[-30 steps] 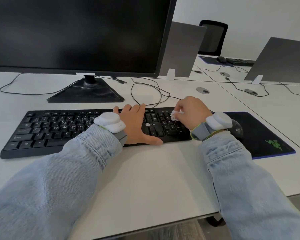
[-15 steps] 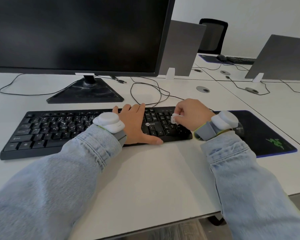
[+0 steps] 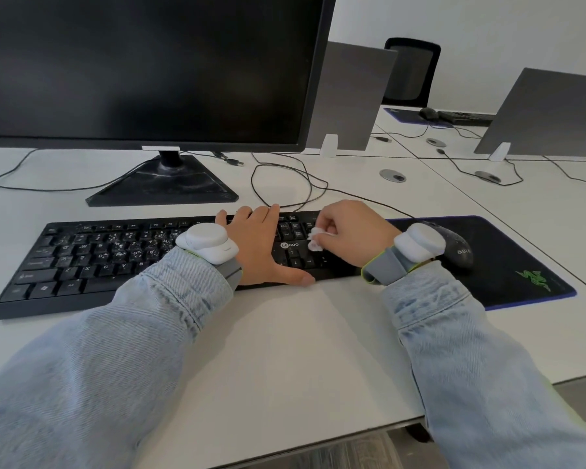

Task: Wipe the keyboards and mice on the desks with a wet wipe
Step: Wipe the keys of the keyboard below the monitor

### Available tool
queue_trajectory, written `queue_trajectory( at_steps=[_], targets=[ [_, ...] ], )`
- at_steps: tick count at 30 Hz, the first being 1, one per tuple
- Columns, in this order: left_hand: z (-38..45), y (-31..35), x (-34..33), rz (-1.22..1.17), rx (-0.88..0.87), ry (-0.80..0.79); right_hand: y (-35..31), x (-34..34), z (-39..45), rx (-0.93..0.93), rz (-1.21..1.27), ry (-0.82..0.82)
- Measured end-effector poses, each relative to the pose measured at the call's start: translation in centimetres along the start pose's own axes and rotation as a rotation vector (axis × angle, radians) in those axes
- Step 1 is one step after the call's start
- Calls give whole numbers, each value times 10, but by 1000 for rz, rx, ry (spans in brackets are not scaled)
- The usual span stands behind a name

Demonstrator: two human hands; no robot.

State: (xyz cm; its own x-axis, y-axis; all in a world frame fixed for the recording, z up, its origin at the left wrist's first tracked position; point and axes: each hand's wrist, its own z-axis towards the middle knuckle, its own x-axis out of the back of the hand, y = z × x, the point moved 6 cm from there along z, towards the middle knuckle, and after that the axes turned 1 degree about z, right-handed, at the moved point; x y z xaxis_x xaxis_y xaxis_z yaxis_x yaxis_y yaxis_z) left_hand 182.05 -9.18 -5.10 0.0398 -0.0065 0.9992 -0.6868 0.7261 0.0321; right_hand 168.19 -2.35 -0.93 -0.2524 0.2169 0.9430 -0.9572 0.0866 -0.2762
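Right hand [image 3: 356, 233] pinches a crumpled white wipe [image 3: 317, 239] on the black keyboard [image 3: 92, 258]; left hand [image 3: 263, 247] lies flat.

Your right hand [image 3: 356, 233] now carries the wipe [image 3: 317, 238] slightly higher and further right on the keyboard [image 3: 115, 252] than a second ago.
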Motion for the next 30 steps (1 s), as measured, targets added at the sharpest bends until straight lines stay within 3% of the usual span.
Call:
queue_trajectory(
  at_steps=[4,10,17,21,25,30],
  targets=[
    [0,0,1,-1,-1,-14,23,12,-3,-112,-88,31],
    [0,0,1,6,0,-17,1,2,-6,6,22,-16],
    [-1,0,2,-5,-3,-35,29,13,-9,-163,-130,-32],
    [-1,1,2,-3,0,-28,11,13,-8,-54,49,51],
    [-1,1,1,-8,-4,-2,-5,0,-7,36,68,-30],
    [1,-2,-1,-30,-5,-2,23,7,-6,-107,-61,-78]
  ],
)
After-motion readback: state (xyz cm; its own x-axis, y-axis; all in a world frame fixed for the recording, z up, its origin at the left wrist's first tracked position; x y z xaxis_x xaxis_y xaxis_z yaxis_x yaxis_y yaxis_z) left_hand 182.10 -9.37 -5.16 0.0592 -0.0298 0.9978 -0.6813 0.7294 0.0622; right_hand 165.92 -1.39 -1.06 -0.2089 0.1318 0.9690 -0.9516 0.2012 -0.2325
